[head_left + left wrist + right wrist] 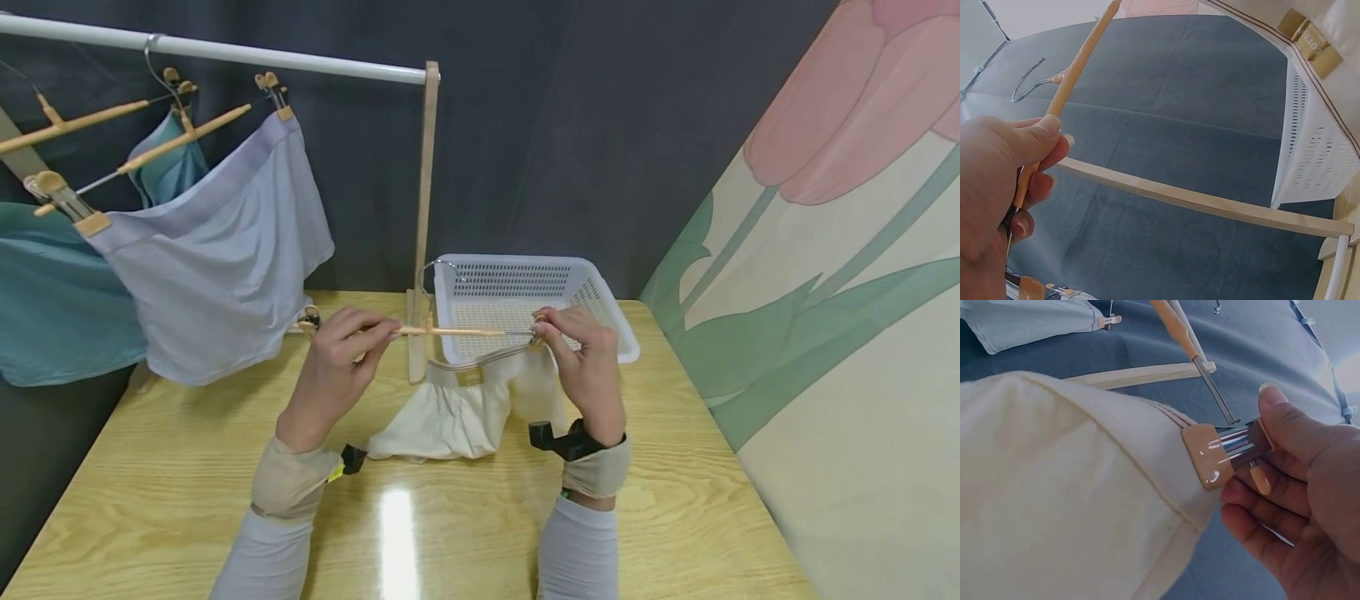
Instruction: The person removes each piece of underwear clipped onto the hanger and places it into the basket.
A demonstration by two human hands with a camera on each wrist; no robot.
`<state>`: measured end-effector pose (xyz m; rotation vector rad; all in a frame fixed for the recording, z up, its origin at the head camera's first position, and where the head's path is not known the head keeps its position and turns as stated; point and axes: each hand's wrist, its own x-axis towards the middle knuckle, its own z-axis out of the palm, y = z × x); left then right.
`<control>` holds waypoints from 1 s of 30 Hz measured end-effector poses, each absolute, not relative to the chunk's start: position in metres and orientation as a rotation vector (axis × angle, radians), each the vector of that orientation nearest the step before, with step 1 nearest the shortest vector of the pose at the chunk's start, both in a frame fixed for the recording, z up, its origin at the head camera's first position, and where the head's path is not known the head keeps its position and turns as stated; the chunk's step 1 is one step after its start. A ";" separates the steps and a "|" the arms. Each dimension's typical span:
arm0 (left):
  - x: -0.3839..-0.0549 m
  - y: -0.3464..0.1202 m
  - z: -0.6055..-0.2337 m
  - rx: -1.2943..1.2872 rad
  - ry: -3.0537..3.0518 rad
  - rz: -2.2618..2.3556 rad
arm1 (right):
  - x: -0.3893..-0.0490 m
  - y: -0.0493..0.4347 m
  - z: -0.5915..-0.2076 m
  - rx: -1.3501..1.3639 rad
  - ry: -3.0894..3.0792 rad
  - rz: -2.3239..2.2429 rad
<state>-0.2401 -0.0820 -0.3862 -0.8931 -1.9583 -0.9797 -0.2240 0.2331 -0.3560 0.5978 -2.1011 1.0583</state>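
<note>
My left hand (341,354) grips the wooden bar of a clip hanger (457,332), fingers and thumb wrapped round it in the left wrist view. The hanger's metal hook points up. My right hand (591,354) pinches the clip (1207,456) at the hanger's right end. That clip sits on the waistband corner of cream shorts (453,417), which hang from it, their left part low over the table. A gold label (1311,44) shows on the waistband. The hanger's left clip (1030,287) has no part of the cream shorts in it.
A white perforated basket (442,292) stands behind the hanger on the wooden table (675,500). On the left, a rack with a white rail (337,65) holds lavender shorts (232,258) and a teal garment (60,300) on clip hangers. Its wooden post (424,183) rises beside the basket.
</note>
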 end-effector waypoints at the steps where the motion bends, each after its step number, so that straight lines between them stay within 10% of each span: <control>1: -0.240 -0.081 -0.386 -0.894 -1.953 -0.982 | -0.224 0.234 -0.356 0.598 -2.100 1.057; 30: -0.240 -0.082 -0.385 -0.866 -1.956 -0.966 | -0.224 0.231 -0.354 0.596 -2.140 1.054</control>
